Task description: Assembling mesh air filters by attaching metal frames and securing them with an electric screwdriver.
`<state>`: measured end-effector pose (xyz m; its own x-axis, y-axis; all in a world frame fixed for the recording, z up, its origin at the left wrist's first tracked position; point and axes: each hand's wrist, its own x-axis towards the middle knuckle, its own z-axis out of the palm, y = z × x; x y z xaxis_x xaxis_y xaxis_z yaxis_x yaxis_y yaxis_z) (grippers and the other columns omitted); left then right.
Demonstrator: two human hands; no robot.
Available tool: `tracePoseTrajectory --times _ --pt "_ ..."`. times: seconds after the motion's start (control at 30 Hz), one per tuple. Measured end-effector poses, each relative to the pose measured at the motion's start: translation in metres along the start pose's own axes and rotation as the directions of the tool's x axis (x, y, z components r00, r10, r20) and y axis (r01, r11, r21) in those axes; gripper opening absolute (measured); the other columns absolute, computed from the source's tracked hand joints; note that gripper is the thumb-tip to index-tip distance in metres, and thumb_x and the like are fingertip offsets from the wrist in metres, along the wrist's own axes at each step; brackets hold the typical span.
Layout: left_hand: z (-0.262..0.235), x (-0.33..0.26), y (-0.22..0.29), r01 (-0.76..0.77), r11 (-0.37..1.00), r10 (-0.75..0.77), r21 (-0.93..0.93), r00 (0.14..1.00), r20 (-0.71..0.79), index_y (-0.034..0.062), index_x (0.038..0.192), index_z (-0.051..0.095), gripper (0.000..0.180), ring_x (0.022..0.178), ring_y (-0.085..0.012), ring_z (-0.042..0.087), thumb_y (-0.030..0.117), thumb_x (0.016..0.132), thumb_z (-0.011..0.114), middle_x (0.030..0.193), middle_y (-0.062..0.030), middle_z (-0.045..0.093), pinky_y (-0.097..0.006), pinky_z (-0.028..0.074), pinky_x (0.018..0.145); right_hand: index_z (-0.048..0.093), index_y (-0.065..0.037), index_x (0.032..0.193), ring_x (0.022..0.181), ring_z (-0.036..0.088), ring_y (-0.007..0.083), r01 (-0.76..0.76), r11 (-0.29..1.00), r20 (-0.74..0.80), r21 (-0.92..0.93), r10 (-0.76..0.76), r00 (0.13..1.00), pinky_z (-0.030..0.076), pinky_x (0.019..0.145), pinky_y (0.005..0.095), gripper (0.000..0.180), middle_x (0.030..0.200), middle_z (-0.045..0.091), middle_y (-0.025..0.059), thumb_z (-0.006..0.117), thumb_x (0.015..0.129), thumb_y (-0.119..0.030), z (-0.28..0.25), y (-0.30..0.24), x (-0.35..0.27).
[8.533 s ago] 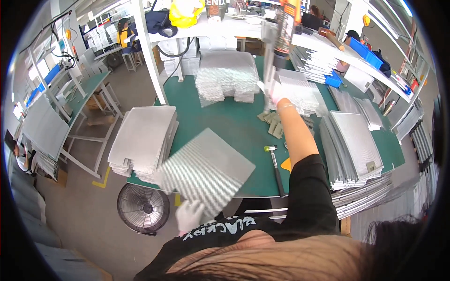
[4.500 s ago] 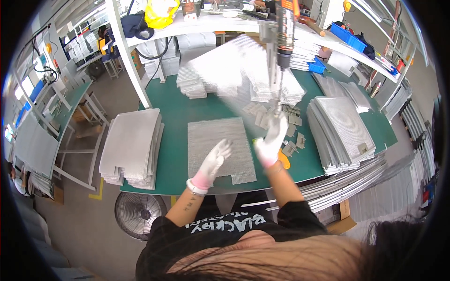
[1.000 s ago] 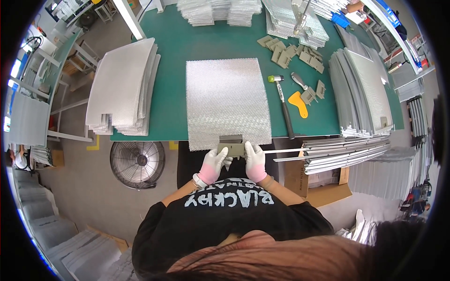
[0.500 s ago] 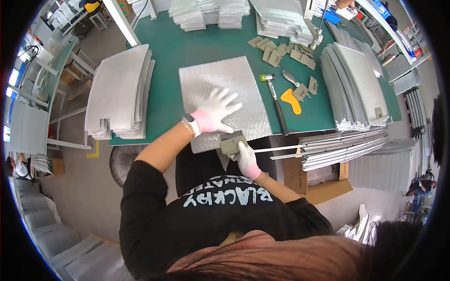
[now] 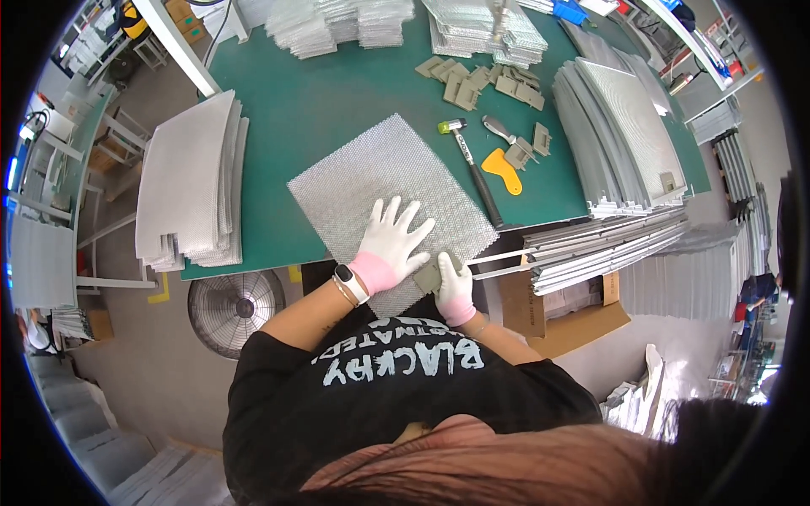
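A square silver mesh panel (image 5: 380, 181) lies turned at an angle on the green table (image 5: 337, 93), its near corner hanging past the front edge. My left hand (image 5: 390, 240), in a white glove, presses flat on the panel with fingers spread. My right hand (image 5: 454, 282), also gloved, pinches a small grey corner piece (image 5: 428, 275) against the panel's near edge.
A tall stack of mesh panels (image 5: 190, 181) sits at the left. A hammer (image 5: 472, 164), a yellow scraper (image 5: 504, 170) and several grey corner pieces (image 5: 477, 80) lie to the right. More panel stacks (image 5: 624, 135) fill the right side. A floor fan (image 5: 232, 304) stands below the table's edge.
The panel has turned from square-on to an angle. My left hand left the near edge and now lies flat on the panel. My right hand stays at the edge with the grey piece.
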<state>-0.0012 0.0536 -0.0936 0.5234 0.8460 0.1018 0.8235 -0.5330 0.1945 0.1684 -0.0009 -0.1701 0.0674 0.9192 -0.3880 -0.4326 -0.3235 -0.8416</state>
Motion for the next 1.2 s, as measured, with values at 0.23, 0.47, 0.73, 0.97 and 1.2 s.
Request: tracePoseTrajectory --times 0.23,0.47,0.73,0.97,1.2 --pt "0.001 0.000 0.004 0.025 0.999 -0.024 0.025 1.000 -0.009 0.0168 0.141 0.049 0.062 0.138 -0.0461 0.031 0.044 0.087 0.062 0.148 -0.0199 0.039 -0.060 0.019 0.115 0.064 -0.001 0.107 0.086 0.060 0.0083 0.104 0.994 -0.026 0.022 -0.103 0.994 0.049 0.074 0.0248 0.016 0.099 0.065 0.0015 0.061 0.097 -0.013 -0.001 0.017 0.013" --pt "0.005 0.005 -0.003 0.019 0.999 -0.018 0.026 1.000 -0.016 0.0161 0.140 0.050 0.061 0.138 -0.0458 0.030 0.044 0.087 0.061 0.148 -0.0207 0.038 -0.061 0.018 0.115 0.064 -0.002 0.106 0.087 0.061 0.0070 0.057 0.995 -0.010 0.081 -0.056 0.998 0.050 0.074 0.0230 0.027 0.097 0.065 0.0019 0.061 0.097 -0.027 0.008 0.010 0.022" --pt "-0.036 0.017 -0.048 -0.002 0.986 0.046 0.168 0.966 -0.256 0.0099 0.137 0.052 0.057 0.135 -0.0424 0.035 0.037 0.087 0.060 0.141 -0.0156 0.047 -0.061 0.019 0.114 0.060 -0.010 0.128 0.113 0.061 0.0332 0.421 -0.297 0.364 -0.857 0.229 0.903 0.051 0.093 0.0417 0.046 0.128 0.059 0.0182 0.060 0.081 -0.012 -0.063 -0.050 0.065" --pt "0.091 -0.098 0.008 0.460 0.487 0.066 -0.743 0.829 0.556 0.0001 0.131 0.051 0.054 0.111 -0.0289 0.061 0.037 0.093 0.063 0.125 -0.0180 0.059 -0.038 0.047 0.094 0.067 -0.011 0.098 0.095 0.065 0.0318 0.652 -0.115 0.643 -0.750 0.108 0.759 0.053 0.081 0.0438 0.015 0.100 0.065 0.0097 0.058 0.088 -0.018 -0.087 -0.062 0.060" --pt "0.072 -0.077 0.022 -0.075 0.013 -0.293 -0.997 0.953 -0.075 -0.0054 0.139 0.042 0.055 0.128 -0.0303 0.052 0.036 0.104 0.047 0.139 -0.0205 0.051 -0.044 0.037 0.112 0.067 -0.009 0.095 0.076 0.067 0.0283 0.949 0.077 0.753 -0.307 -0.591 0.291 0.054 0.067 0.0375 0.018 0.090 0.069 0.0080 0.071 0.077 -0.008 0.018 -0.074 -0.024"
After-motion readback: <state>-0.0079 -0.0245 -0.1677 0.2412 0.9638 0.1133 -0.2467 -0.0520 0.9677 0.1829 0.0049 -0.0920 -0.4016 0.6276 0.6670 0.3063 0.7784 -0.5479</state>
